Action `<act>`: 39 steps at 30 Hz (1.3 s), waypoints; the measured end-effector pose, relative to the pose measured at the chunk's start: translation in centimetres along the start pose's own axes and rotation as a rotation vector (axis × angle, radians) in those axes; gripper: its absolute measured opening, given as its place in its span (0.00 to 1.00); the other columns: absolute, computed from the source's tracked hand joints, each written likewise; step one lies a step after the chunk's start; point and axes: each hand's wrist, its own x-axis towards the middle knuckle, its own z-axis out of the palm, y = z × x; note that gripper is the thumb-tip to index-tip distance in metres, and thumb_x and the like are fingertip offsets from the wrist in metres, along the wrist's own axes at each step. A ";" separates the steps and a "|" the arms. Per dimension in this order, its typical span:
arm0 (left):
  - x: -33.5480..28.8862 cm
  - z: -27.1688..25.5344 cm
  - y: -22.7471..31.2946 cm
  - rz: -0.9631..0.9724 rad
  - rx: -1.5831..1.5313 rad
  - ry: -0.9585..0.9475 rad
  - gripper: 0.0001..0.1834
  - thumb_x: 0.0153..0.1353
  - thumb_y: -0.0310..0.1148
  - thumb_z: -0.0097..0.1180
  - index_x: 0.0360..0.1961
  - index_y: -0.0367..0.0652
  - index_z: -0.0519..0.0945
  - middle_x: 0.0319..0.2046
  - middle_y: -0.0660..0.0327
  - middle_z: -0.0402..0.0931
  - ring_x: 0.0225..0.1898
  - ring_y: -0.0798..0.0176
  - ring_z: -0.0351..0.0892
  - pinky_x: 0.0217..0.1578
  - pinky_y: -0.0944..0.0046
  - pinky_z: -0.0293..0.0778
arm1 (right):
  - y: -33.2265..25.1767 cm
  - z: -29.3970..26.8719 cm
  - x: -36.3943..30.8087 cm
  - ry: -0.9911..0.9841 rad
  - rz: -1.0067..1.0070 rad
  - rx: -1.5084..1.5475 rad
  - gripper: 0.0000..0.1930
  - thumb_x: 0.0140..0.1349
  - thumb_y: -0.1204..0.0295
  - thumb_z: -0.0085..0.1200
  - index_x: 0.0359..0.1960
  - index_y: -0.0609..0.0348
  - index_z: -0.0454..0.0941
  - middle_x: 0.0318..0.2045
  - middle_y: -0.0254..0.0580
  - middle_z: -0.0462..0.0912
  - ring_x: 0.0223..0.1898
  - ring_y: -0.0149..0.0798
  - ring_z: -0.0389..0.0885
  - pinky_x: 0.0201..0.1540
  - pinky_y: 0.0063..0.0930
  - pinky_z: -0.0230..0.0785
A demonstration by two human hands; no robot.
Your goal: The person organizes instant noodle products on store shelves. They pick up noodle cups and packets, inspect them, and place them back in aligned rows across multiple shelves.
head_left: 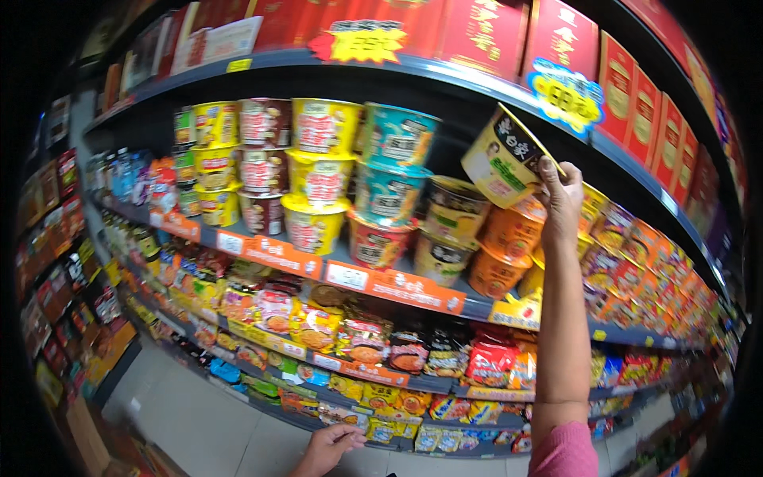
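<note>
My right hand (562, 189) is closed on the rim of a cream and black instant noodle cup (502, 159), raised and tilted in front of the shelf. Just below it, two similar cream and black noodle cups (451, 208) are stacked on the shelf. Beside them stand orange noodle cups (501, 269), partly hidden by my raised cup and forearm. Low in the view, my left hand (327, 447) hangs in front of the lower shelves, its fingers curled together with nothing visible in them.
Teal cups (395, 139), yellow cups (320, 171) and a red cup (380, 242) stand to the left. Red gift boxes (481, 36) line the shelf above. Bagged noodles (318, 326) fill the lower shelves. Pale floor tiles (199, 397) show below. Another stocked shelf (63, 262) stands at left.
</note>
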 end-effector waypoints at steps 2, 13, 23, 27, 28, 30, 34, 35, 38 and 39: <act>-0.4 -0.2 -0.5 0.006 -0.041 0.058 0.14 0.73 0.27 0.47 0.54 0.34 0.78 0.45 0.53 0.83 0.45 0.62 0.85 0.47 0.66 0.79 | 2.7 1.4 2.3 -0.008 -0.037 -0.058 0.26 0.57 0.63 0.72 0.46 0.63 0.68 0.41 0.44 0.81 0.41 0.31 0.82 0.47 0.25 0.73; -3.9 -0.3 -0.4 -0.007 -0.006 0.309 0.16 0.70 0.33 0.52 0.56 0.40 0.79 0.46 0.61 0.84 0.42 0.71 0.84 0.40 0.72 0.75 | 10.4 5.6 1.5 0.197 -0.566 -0.832 0.36 0.65 0.55 0.61 0.67 0.64 0.62 0.68 0.58 0.63 0.69 0.57 0.61 0.71 0.44 0.54; -3.3 0.1 -1.2 -0.062 0.004 0.375 0.15 0.69 0.33 0.56 0.54 0.40 0.80 0.45 0.61 0.84 0.42 0.71 0.83 0.44 0.70 0.77 | 15.1 6.3 -1.8 0.202 -0.694 -0.844 0.40 0.70 0.52 0.53 0.72 0.67 0.53 0.71 0.58 0.61 0.71 0.55 0.61 0.72 0.44 0.53; -3.2 0.5 -1.0 -0.045 0.003 0.383 0.14 0.70 0.35 0.55 0.53 0.41 0.81 0.42 0.64 0.85 0.40 0.72 0.82 0.42 0.70 0.76 | 15.5 6.4 -2.7 0.196 -0.689 -0.903 0.39 0.71 0.48 0.48 0.72 0.66 0.53 0.71 0.58 0.61 0.71 0.55 0.61 0.71 0.45 0.53; -3.2 0.5 -0.9 -0.052 0.031 0.380 0.15 0.71 0.36 0.55 0.53 0.41 0.81 0.41 0.65 0.85 0.40 0.72 0.82 0.41 0.70 0.76 | 15.5 6.4 -2.9 0.191 -0.684 -0.916 0.39 0.72 0.48 0.47 0.72 0.65 0.53 0.71 0.58 0.60 0.71 0.55 0.61 0.71 0.45 0.54; -3.2 0.5 -0.5 -0.061 0.089 0.376 0.15 0.71 0.37 0.55 0.53 0.41 0.81 0.40 0.66 0.85 0.40 0.73 0.81 0.40 0.69 0.76 | 15.5 6.8 -2.8 0.212 -0.722 -0.917 0.38 0.72 0.48 0.46 0.72 0.65 0.54 0.71 0.57 0.61 0.70 0.55 0.61 0.70 0.46 0.55; -2.6 -0.1 -1.3 -0.043 0.111 0.337 0.16 0.72 0.38 0.54 0.54 0.40 0.80 0.42 0.64 0.84 0.41 0.72 0.82 0.43 0.69 0.76 | 16.2 6.7 -2.7 0.228 -0.734 -0.931 0.38 0.72 0.47 0.45 0.73 0.64 0.55 0.70 0.56 0.62 0.70 0.55 0.62 0.69 0.46 0.56; -2.5 -0.2 -1.5 -0.025 0.079 0.336 0.16 0.72 0.38 0.54 0.54 0.40 0.80 0.42 0.63 0.84 0.42 0.71 0.82 0.44 0.69 0.76 | 16.3 6.7 -2.5 0.222 -0.752 -0.914 0.38 0.72 0.48 0.46 0.72 0.64 0.54 0.70 0.57 0.62 0.70 0.56 0.62 0.70 0.46 0.56; -2.4 -0.7 -1.9 -0.033 0.021 0.328 0.16 0.72 0.37 0.53 0.54 0.40 0.80 0.44 0.62 0.84 0.42 0.71 0.82 0.46 0.68 0.77 | 16.3 6.5 -2.7 0.206 -0.785 -0.879 0.39 0.71 0.48 0.48 0.72 0.65 0.54 0.70 0.58 0.62 0.69 0.57 0.62 0.70 0.46 0.55; -2.4 -1.0 -1.9 -0.047 0.007 0.325 0.17 0.72 0.37 0.53 0.55 0.39 0.79 0.44 0.62 0.84 0.43 0.71 0.83 0.47 0.68 0.77 | 16.1 6.6 -3.1 0.202 -0.783 -0.879 0.39 0.71 0.49 0.49 0.72 0.65 0.54 0.70 0.58 0.62 0.69 0.57 0.62 0.70 0.46 0.56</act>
